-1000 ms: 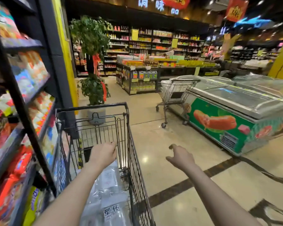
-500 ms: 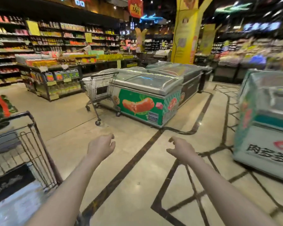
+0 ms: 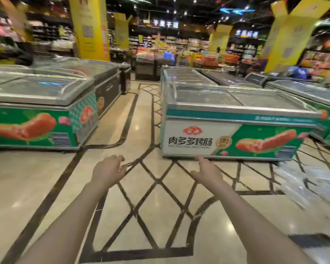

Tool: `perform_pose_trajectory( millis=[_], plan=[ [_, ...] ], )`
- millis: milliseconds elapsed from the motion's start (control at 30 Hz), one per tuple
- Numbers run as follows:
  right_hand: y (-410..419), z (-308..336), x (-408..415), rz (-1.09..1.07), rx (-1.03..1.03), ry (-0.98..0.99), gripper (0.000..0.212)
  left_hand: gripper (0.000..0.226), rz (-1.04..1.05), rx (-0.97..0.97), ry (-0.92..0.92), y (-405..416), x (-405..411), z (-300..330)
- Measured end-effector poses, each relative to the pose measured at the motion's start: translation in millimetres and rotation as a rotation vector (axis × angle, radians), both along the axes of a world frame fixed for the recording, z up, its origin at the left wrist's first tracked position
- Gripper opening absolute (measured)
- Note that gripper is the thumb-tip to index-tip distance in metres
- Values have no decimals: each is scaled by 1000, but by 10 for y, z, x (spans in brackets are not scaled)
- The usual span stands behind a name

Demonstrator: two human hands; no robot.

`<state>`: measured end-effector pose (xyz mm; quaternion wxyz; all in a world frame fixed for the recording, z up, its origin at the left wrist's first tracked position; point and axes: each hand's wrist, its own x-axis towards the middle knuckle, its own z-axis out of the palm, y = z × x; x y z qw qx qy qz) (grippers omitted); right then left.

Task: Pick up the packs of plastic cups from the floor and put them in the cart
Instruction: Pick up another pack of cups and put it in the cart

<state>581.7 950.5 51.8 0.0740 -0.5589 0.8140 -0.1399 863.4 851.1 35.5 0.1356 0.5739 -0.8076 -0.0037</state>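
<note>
Clear packs of plastic cups (image 3: 311,187) lie on the tiled floor at the right edge of the view, blurred by motion. My left hand (image 3: 109,170) and my right hand (image 3: 208,171) reach forward at mid-frame over the floor, both empty, with fingers loosely bent. The packs lie to the right of my right hand, well apart from it. The cart is out of view.
A green chest freezer (image 3: 38,109) stands at the left and another chest freezer (image 3: 232,128) just ahead to the right, with an aisle (image 3: 139,115) between them. More freezers, yellow pillars and stocked shelves fill the back.
The view has swung to the right, away from the cart and shelves, which have left the frame. The packs on the floor have come into sight at the right. Both hands stay empty.
</note>
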Motion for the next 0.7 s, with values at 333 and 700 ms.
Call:
perform_pose_trajectory(
  millis=[333,700],
  plan=[
    [1203,-261,-1951,-524,51,-78,47,25,-474,25,30,-60,-2607,-179],
    [1458,-459,-3313,-906,18,-157,49,28,-801,117,104,-262,-4865,-355]
  ],
)
